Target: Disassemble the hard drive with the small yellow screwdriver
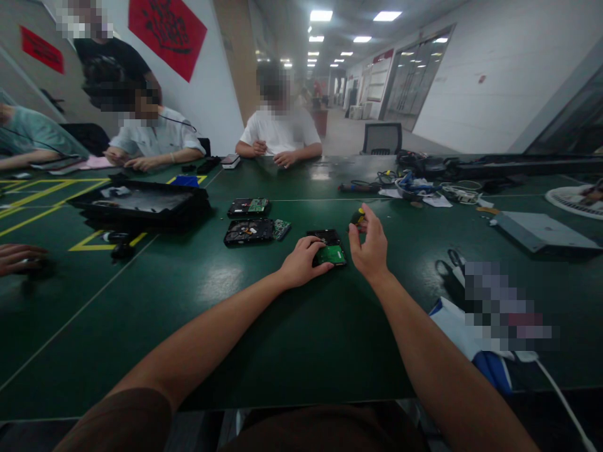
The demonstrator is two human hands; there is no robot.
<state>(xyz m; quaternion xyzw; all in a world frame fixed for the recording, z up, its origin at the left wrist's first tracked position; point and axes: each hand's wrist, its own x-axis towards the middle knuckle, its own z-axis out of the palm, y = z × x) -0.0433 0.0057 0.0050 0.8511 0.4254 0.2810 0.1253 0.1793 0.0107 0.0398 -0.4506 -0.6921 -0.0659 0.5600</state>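
A black hard drive [328,238] with a green circuit board [331,255] lies on the dark green table [264,326] in front of me. My left hand [301,260] rests on its left edge, fingers curled against the board. My right hand [370,246] is just right of the drive, fingers wrapped round a small tool with a yellow and black handle [358,217]. Two more opened hard drives [248,231] [248,206] lie further back to the left, each with a green board.
A black tray [136,202] sits at the left beside yellow floor-style markings. Cables and tools [419,185] are piled at the back right, with a grey box [541,231] and scissors [455,258]. Several people sit along the far and left sides; another person's hand [19,257] rests at the left edge.
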